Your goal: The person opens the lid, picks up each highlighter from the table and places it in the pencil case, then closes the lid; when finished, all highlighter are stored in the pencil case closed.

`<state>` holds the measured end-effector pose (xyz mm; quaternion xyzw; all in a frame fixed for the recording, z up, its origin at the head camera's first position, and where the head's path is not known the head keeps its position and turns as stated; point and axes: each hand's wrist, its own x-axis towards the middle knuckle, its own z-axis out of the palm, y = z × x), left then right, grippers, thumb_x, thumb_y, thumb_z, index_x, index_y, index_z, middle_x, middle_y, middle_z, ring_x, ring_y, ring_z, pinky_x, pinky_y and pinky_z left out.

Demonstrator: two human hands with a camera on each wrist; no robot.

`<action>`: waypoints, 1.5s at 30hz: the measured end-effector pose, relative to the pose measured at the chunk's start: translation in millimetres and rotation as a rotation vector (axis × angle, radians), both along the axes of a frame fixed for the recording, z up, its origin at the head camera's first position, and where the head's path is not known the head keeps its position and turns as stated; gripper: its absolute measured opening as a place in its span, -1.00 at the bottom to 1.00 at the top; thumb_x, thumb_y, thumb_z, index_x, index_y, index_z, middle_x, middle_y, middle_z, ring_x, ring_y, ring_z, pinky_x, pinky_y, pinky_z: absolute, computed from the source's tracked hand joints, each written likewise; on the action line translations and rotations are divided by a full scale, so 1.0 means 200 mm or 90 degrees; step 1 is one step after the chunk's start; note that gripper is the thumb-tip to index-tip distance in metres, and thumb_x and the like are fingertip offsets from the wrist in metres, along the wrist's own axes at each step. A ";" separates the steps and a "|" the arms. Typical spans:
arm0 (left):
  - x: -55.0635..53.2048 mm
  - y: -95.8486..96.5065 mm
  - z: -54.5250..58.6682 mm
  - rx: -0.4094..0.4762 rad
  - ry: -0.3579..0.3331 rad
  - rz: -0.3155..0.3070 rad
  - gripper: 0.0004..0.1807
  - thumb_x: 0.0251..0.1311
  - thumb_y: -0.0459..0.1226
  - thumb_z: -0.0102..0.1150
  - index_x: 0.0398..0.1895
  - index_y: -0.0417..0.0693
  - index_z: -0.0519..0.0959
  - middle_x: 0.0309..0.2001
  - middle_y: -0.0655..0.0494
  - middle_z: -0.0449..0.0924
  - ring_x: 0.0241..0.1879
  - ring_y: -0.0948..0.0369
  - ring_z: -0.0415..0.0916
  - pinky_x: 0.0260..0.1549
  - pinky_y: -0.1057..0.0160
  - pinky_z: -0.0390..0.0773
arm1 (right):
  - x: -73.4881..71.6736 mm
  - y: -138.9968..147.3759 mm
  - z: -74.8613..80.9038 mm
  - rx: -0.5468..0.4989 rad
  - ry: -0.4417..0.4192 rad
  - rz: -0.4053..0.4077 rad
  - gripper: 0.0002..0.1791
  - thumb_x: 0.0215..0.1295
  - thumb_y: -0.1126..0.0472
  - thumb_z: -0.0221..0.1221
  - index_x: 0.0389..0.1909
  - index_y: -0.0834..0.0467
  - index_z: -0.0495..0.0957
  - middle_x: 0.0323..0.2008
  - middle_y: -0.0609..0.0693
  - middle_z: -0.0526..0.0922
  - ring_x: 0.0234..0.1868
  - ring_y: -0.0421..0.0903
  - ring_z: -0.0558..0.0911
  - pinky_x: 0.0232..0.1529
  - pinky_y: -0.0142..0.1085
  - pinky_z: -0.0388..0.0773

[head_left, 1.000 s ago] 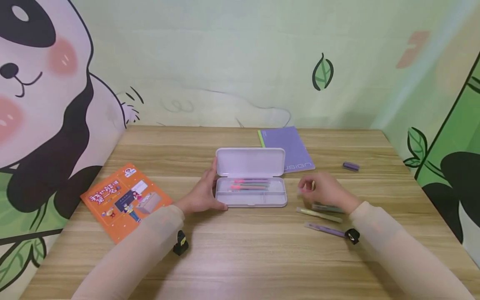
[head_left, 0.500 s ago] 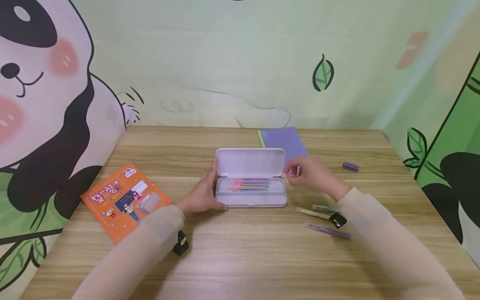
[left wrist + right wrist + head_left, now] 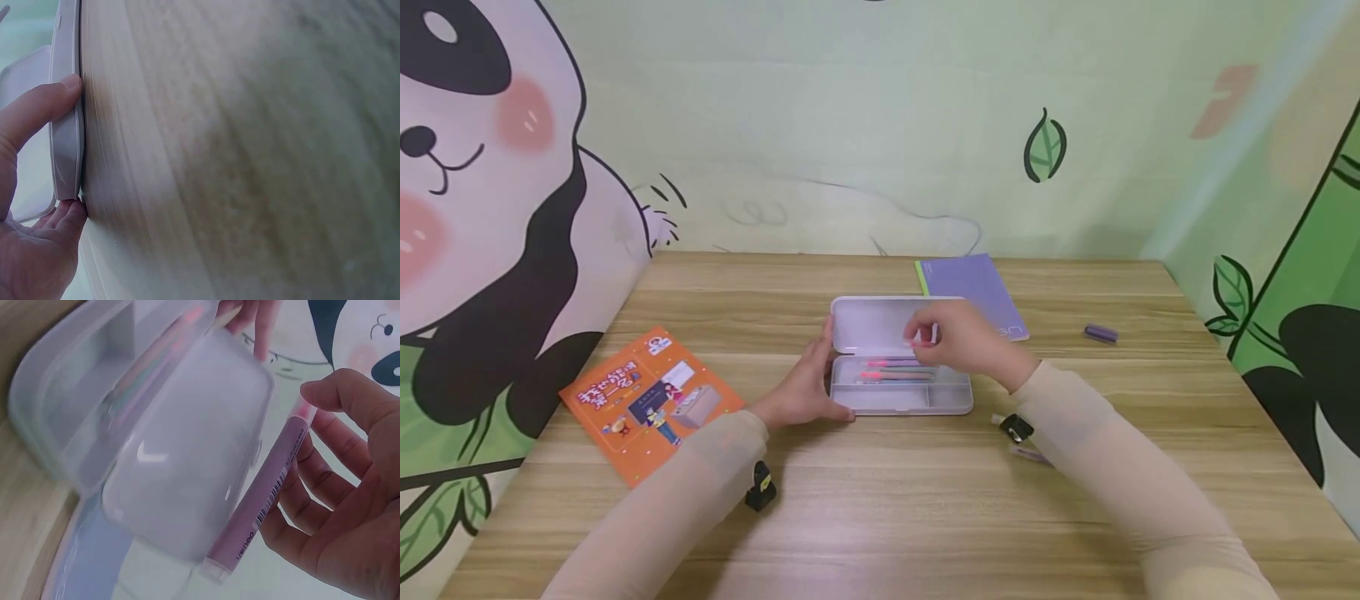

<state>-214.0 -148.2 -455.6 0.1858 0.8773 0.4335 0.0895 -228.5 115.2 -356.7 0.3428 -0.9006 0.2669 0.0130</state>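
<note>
An open white pencil case (image 3: pixel 880 399) stands mid-table with its lid raised at the back. Several pens (image 3: pixel 895 376) with pink, purple and greenish parts lie in its long rear compartment. My left hand (image 3: pixel 803 385) holds the case's left end, the thumb (image 3: pixel 59 94) on the front wall and the fingers round the end. Over the case, in front of the lid, my right hand (image 3: pixel 966 337) pinches a pink highlighter (image 3: pixel 265 484) near one end. The right wrist view shows a barcode on its barrel and a clear tip at the far end.
An orange picture book (image 3: pixel 651 404) lies at the left. Behind the case is a purple notebook (image 3: pixel 973 279), partly covered. A short purple object (image 3: pixel 1101 334) lies at the right; a purple pen (image 3: pixel 1030 454) shows partly beneath the right sleeve.
My right hand has carried the pink highlighter leftward from beside the pens on the table to above the case. The left hand and the case have stayed in place.
</note>
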 end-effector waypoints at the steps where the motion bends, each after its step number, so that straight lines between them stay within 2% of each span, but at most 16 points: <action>1: 0.00 0.00 0.00 0.001 0.000 -0.001 0.65 -0.41 -0.33 0.66 0.51 0.20 -0.55 0.46 -0.23 -0.14 0.32 -0.08 0.29 0.31 0.08 0.34 | 0.00 -0.03 -0.01 0.004 0.000 0.003 -0.83 -0.02 0.34 0.30 -0.34 0.14 0.68 -0.53 -0.06 0.55 -0.48 -0.14 0.49 -0.42 -0.39 0.45; 8: 0.00 -0.01 0.00 0.014 0.006 -0.012 0.64 -0.40 -0.33 0.66 0.52 0.15 -0.55 0.44 -0.26 -0.11 0.30 -0.08 0.32 0.29 0.09 0.37 | -0.02 -0.20 -0.09 0.017 -0.011 0.045 -0.85 -0.04 0.31 0.32 -0.37 0.13 0.68 -0.57 -0.10 0.53 -0.49 -0.21 0.45 -0.43 -0.42 0.41; 15: 0.00 -0.01 0.00 0.015 0.014 -0.016 0.63 -0.40 -0.33 0.66 0.52 0.12 -0.54 0.44 -0.28 -0.11 0.25 -0.07 0.35 0.25 0.09 0.41 | 0.00 -0.33 -0.18 0.030 -0.032 0.079 -0.86 0.00 0.33 0.29 -0.36 0.17 0.69 -0.55 -0.06 0.57 -0.41 -0.11 0.51 -0.34 -0.42 0.41; 23: 0.00 -0.02 0.00 0.027 0.014 -0.026 0.61 -0.38 -0.38 0.63 0.52 0.09 -0.53 0.45 -0.32 -0.17 0.27 -0.11 0.35 0.28 0.05 0.38 | 0.02 -0.42 -0.28 0.048 -0.047 0.083 -0.89 0.02 0.30 0.30 -0.37 0.14 0.69 -0.58 -0.09 0.57 -0.47 -0.22 0.45 -0.41 -0.45 0.40; 30: 0.00 -0.02 0.00 0.023 0.009 -0.026 0.61 -0.37 -0.38 0.63 0.52 0.11 -0.54 0.46 -0.31 -0.19 0.28 -0.13 0.33 0.27 0.05 0.40 | 0.03 -0.41 -0.31 0.041 -0.075 0.053 -0.81 0.02 0.27 0.36 -0.29 0.15 0.69 -0.48 -0.01 0.63 -0.42 -0.17 0.49 -0.37 -0.42 0.44; 37: 0.00 -0.01 0.00 0.029 -0.001 -0.014 0.63 -0.38 -0.36 0.64 0.51 0.20 -0.55 0.43 -0.26 -0.09 0.25 -0.08 0.36 0.23 0.06 0.45 | 0.04 -0.33 -0.27 0.027 -0.107 0.018 -0.72 0.00 0.27 0.36 -0.19 0.15 0.67 -0.35 0.05 0.61 -0.27 -0.03 0.55 -0.23 -0.32 0.48; 41: 0.00 -0.01 0.01 0.030 -0.001 -0.018 0.64 -0.40 -0.39 0.64 0.51 0.15 -0.56 0.41 -0.29 -0.09 0.25 -0.08 0.37 0.25 0.06 0.43 | 0.05 -0.26 -0.25 0.014 -0.088 0.013 -0.71 0.01 0.25 0.36 -0.18 0.14 0.67 -0.35 0.04 0.60 -0.27 -0.03 0.54 -0.23 -0.32 0.48; 45: 0.00 0.00 0.01 0.019 -0.008 -0.010 0.65 -0.40 -0.37 0.65 0.51 0.22 -0.57 0.42 -0.27 -0.10 0.28 -0.07 0.34 0.28 0.06 0.38 | 0.05 -0.18 -0.23 -0.012 -0.064 0.010 -0.71 0.00 0.22 0.38 -0.19 0.14 0.68 -0.36 0.04 0.62 -0.29 -0.02 0.54 -0.25 -0.33 0.46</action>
